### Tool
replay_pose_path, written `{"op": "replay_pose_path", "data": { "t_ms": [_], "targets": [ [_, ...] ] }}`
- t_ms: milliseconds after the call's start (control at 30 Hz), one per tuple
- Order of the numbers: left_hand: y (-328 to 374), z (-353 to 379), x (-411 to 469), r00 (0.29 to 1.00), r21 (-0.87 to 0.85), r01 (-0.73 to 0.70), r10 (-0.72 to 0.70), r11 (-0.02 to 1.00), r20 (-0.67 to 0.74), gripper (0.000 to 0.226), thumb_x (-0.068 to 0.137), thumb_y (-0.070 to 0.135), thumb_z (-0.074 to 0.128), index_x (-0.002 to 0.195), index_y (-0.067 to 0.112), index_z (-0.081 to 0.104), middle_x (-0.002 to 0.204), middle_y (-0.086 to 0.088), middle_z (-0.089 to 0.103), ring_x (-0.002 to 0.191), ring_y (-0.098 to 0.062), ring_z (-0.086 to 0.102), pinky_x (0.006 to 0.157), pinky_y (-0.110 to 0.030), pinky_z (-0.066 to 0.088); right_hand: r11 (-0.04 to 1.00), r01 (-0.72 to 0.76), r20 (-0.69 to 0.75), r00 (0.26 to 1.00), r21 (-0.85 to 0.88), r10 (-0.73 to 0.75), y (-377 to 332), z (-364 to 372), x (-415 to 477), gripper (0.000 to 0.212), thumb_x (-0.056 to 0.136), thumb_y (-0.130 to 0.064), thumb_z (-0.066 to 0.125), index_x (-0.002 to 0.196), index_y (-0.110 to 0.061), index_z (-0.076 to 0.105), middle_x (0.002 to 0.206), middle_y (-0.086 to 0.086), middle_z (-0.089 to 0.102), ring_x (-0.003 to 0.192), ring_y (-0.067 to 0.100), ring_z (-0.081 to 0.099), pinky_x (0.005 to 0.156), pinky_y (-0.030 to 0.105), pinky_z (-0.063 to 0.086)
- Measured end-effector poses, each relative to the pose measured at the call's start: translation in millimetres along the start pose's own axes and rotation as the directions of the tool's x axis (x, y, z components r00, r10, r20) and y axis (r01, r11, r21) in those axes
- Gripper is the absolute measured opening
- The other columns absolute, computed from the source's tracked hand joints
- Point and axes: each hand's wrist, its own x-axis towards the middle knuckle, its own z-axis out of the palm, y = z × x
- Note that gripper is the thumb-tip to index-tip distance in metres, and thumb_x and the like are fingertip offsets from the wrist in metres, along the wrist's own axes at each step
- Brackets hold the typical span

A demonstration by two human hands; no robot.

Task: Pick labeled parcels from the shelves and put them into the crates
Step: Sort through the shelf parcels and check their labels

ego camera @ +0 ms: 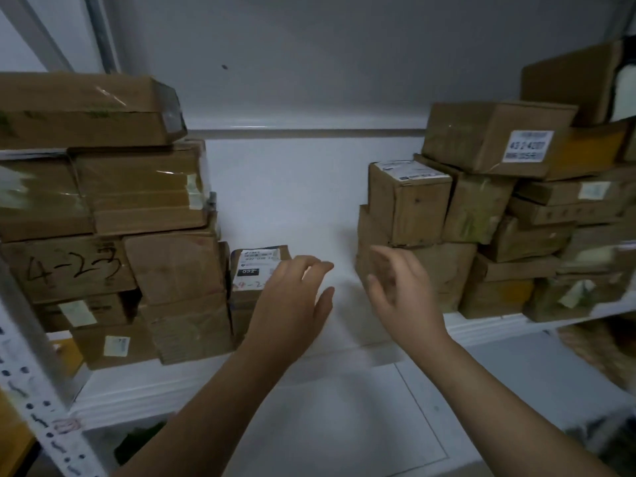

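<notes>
A white shelf (303,201) is spanning the whole view, with a perforated metal post (41,390) standing at its front left corner. A tall stack of cardboard boxes (103,218) is filling the shelf's left end, one box in it bearing a handwritten "4-23". A second stack of boxes (499,218) is crowding the right end, its top box showing a white printed label. The left hand (289,304) is reaching in over the front edge, fingers released and loosely spread, grasping nothing and overlapping the right side of a small labeled parcel (251,270); contact cannot be told. The right hand (399,290) is hovering just beside the right stack's lowest box, fingers released and lightly curved, holding nothing. The small parcel is sitting against the left stack, near the front edge.
</notes>
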Motion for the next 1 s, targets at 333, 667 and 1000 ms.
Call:
{"op": "replay_pose_path", "data": {
  "t_ms": [333,667,1000],
  "targets": [
    [84,29,117,0.988,-0.244,0.152,-0.141,0.958,0.061,0.078,0.091,0.045,0.056,0.150,0.036,0.005,0.157,-0.012,0.011,0.136,-0.033,0.034,0.105,-0.041,0.035,0.998,-0.061,-0.105,0.993,0.005,0.061,30,-94,38,0.037,0.090,-0.016,0.060,0.127,-0.018,0.053,0.122,-0.006,0.045,0.114,0.013,0.047,0.091,0.024,0.040],
    [77,52,137,0.962,-0.283,0.265,-0.273,0.922,0.013,0.061,0.088,0.033,0.065,0.140,0.024,0.036,0.124,-0.009,0.062,0.108,-0.028,0.059,0.090,-0.040,0.049,0.883,-0.300,0.107,0.954,0.360,0.280,44,-96,67,0.048,0.094,-0.023,0.059,0.138,-0.020,0.042,0.113,-0.008,0.054,0.098,0.001,0.050,0.080,0.014,0.043],
    [105,46,87,0.923,-0.575,0.193,-0.346,0.795,-0.168,0.038,0.091,0.018,0.062,0.126,0.027,0.050,0.117,0.011,0.055,0.104,-0.001,0.058,0.082,-0.010,0.048,0.668,-0.318,0.176,0.946,0.673,0.273,43,-93,46,0.018,0.092,-0.042,0.053,0.106,-0.030,0.056,0.109,-0.007,0.063,0.100,0.004,0.061,0.092,0.028,0.051]
  ]
}}
